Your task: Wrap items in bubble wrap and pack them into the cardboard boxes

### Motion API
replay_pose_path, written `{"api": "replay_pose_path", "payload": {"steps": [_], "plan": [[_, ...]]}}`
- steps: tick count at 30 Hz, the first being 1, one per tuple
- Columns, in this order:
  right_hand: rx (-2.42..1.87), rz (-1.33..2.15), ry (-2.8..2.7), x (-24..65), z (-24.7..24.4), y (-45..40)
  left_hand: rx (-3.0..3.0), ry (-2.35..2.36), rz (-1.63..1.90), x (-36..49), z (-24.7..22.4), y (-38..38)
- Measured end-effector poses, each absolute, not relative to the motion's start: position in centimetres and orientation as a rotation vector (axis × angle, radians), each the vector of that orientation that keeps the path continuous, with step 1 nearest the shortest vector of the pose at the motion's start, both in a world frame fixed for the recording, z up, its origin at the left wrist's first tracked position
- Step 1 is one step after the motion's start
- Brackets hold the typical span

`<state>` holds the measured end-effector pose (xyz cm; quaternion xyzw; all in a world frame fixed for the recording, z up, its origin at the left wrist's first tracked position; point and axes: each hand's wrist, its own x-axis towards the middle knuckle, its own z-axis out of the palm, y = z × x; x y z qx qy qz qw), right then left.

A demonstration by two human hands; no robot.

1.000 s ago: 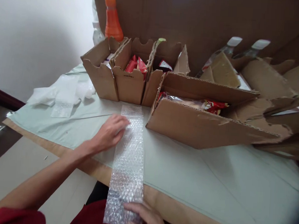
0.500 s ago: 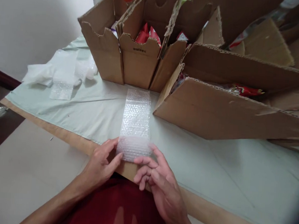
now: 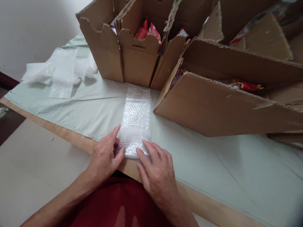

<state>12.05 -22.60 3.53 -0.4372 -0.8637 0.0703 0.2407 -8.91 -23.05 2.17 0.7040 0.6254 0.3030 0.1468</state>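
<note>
A strip of clear bubble wrap [image 3: 136, 114] lies flat on the pale green cloth in front of me, its near end by the table edge and apparently folded over. My left hand [image 3: 105, 155] rests at its near left corner, thumb on the wrap and index finger stretched along the left side, with a gap between them. From the right, my right hand [image 3: 157, 167] lies palm down with its fingertips spread on the near right part of the wrap. Neither hand has closed around it.
Cardboard bins [image 3: 138, 58] holding red packets [image 3: 148, 31] stand at the back. A long low cardboard box [image 3: 231, 108] extends to the right. More bubble wrap pieces [image 3: 63, 72] lie in a pile at the left. The brown table edge [image 3: 70, 139] runs along the front.
My right hand has turned palm down and come onto the near end of the bubble wrap. My left index finger has straightened forward along the wrap's side.
</note>
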Motion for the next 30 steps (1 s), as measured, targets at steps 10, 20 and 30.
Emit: {"api": "replay_pose_path", "payload": {"steps": [10, 20, 30], "plan": [[-1.096, 0.387, -2.332, 12.2, 4.1, -21.3, 2.221, 1.554, 1.004, -9.1, 3.2, -25.5], [-1.226, 0.780, -2.162, 12.1, 4.5, -19.6, 1.917, 1.634, 1.089, -9.2, 3.6, -24.7], [-1.041, 0.327, -2.346, 12.5, 4.0, -21.1, 2.049, 1.756, 1.017, -9.2, 2.6, -23.2]]}}
